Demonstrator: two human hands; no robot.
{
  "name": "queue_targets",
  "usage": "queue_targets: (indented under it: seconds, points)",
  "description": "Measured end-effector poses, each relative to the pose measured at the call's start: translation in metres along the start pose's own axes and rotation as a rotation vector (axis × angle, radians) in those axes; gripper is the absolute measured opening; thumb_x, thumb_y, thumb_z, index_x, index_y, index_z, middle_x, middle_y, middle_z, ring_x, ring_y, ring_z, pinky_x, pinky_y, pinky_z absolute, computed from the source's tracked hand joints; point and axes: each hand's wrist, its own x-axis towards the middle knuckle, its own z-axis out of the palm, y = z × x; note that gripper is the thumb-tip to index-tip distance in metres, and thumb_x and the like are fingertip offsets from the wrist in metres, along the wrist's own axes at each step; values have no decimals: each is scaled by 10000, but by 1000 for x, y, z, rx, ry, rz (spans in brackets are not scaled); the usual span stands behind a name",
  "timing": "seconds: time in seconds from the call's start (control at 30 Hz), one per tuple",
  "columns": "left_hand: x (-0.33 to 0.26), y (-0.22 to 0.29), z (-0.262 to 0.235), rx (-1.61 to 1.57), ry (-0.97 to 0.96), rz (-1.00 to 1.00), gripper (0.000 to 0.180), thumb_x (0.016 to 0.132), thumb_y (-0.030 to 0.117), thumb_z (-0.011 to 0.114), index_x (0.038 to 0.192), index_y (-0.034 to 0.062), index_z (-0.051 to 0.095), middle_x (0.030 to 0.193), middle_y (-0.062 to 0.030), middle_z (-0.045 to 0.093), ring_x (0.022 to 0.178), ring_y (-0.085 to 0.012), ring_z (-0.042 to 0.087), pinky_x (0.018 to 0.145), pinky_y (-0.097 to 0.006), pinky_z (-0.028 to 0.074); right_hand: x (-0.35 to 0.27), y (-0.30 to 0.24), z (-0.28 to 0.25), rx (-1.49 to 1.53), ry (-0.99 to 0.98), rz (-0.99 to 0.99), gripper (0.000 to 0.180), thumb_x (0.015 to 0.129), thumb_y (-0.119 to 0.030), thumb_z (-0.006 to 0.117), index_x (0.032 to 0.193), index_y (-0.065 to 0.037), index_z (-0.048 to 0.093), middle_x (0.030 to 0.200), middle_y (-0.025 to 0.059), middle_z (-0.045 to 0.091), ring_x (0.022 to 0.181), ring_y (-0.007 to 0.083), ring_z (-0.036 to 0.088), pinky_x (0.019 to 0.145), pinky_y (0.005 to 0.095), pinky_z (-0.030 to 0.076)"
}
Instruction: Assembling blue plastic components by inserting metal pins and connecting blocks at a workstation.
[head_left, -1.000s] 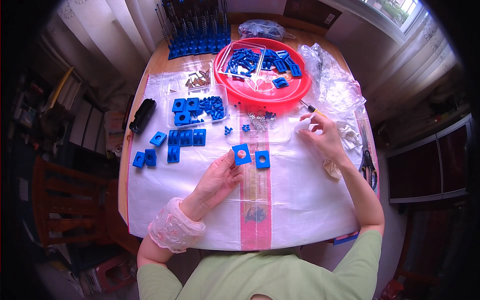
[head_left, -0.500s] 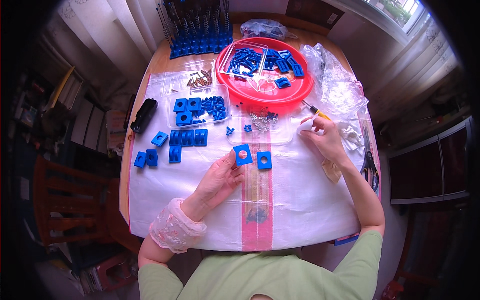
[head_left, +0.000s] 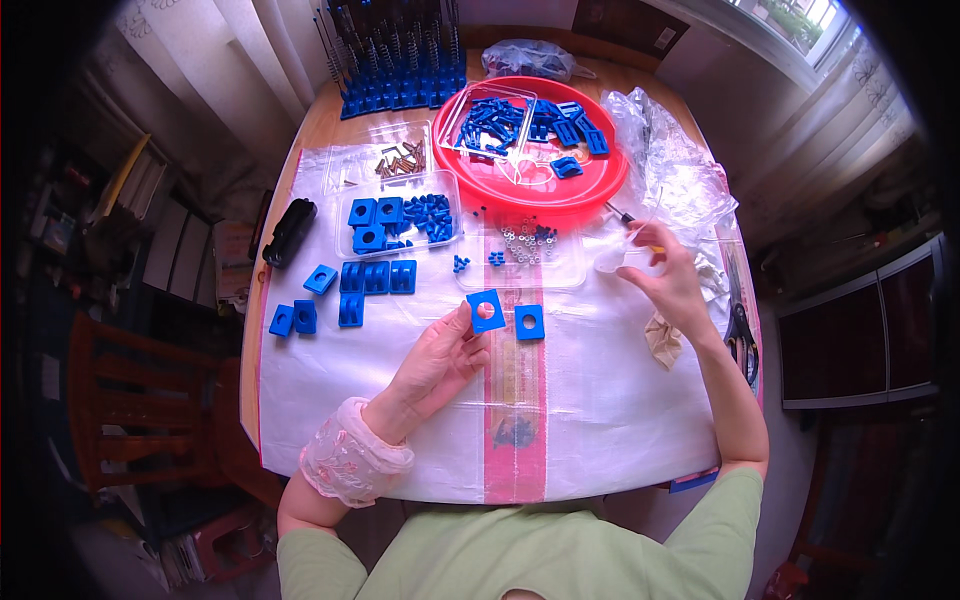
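My left hand point(head_left: 440, 362) pinches a blue square block with a round hole point(head_left: 486, 312) at its upper left edge, above the cloth. Just right of it lies a second blue block with a hole point(head_left: 529, 322). On the right, my right hand point(head_left: 668, 275) has thumb and fingers spread beside a small whitish translucent cup-like piece point(head_left: 610, 258). The thumb reaches the piece's edge; whether it touches cannot be told. A clear tray point(head_left: 570, 275) with small metal nuts point(head_left: 522, 242) and small blue parts lies left of that hand.
Several blue blocks point(head_left: 377, 277) and a clear box point(head_left: 350, 248) of blue parts sit at left, near a black case point(head_left: 290, 232). Behind stand a red basin point(head_left: 600, 200) and a rack of springs point(head_left: 400, 90). Scissors point(head_left: 740, 335) and crumpled plastic point(head_left: 680, 190) lie right.
My right hand's fingers have spread apart and the hand has shifted slightly right at the whitish piece. My left hand keeps the blue block in almost the same place.
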Motion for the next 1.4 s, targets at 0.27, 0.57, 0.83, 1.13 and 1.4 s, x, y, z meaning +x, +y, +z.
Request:
queue_targets:
  seconds: [0.27,0.57,0.83,1.13,1.4]
  points:
    - [0,0,0,19,8,-4,300,983,366,523,1033,79,592,845,45,514,699,-65,393,636,-211,416,-39,-33,-31,4,253,-176,286,784,25,712,1037,-34,593,851,38,606,715,108,569,617,245,413]
    - [2,-2,2,83,-21,15,322,983,403,500,1027,93,573,867,51,499,704,-49,387,647,-203,410,-59,-68,46,878,-471,137,326,851,0,697,1141,-14,551,956,38,611,871,84,606,763,246,494]
    - [-8,2,15,80,-20,38,306,983,364,537,1117,93,584,962,52,588,739,-30,470,706,-202,453,-48,-81,66,1063,-552,186,519,836,-13,721,1262,-54,428,1014,46,552,856,75,536,780,243,473]
    - [-3,-3,3,166,-93,26,386,971,455,488,1147,115,540,949,50,570,842,-35,532,765,-223,481,-60,-84,77,1090,-562,208,669,810,-3,741,1339,-55,335,1016,35,474,798,53,484,718,204,451]
    - [-4,-5,-1,126,-112,39,470,978,447,471,1242,60,504,1085,-58,606,1012,-146,606,870,-302,531,-58,-92,88,1159,-573,222,761,804,5,741,1407,-56,282,1020,32,475,880,75,497,773,221,465]
